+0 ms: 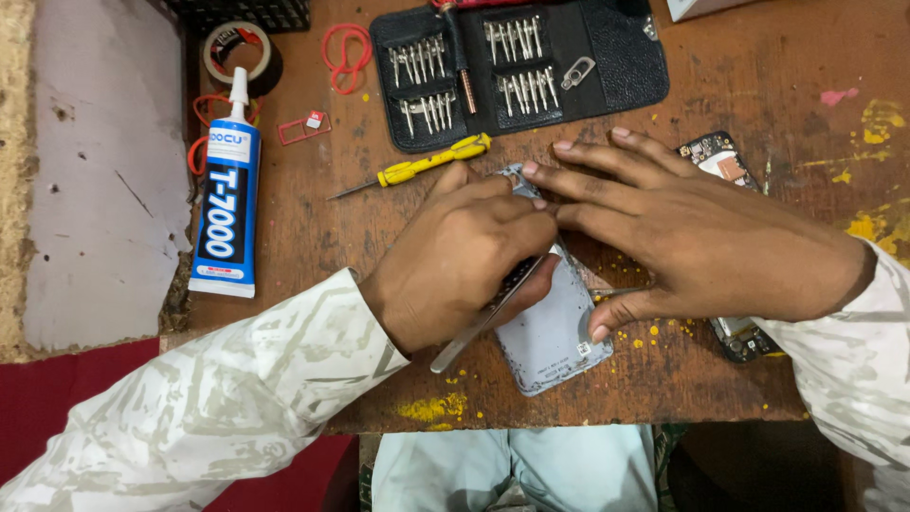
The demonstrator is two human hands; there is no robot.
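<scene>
A pale grey phone body (555,332) lies on the brown wooden table (739,85), mostly covered by my hands. My left hand (455,261) grips metal tweezers (474,332) whose shaft slants down to the left over the phone. My right hand (692,237) lies flat across the phone, fingers spread and pointing left, fingertips touching its upper edge. Under my right wrist a dark circuit board (720,156) shows at its top end and again near the table's front.
A yellow-handled screwdriver (417,171) lies just above my left hand. An open black case of screwdriver bits (517,66) sits at the back. At the left are a blue-and-white glue tube (226,199), a tape roll (239,52) and red rubber bands (346,52).
</scene>
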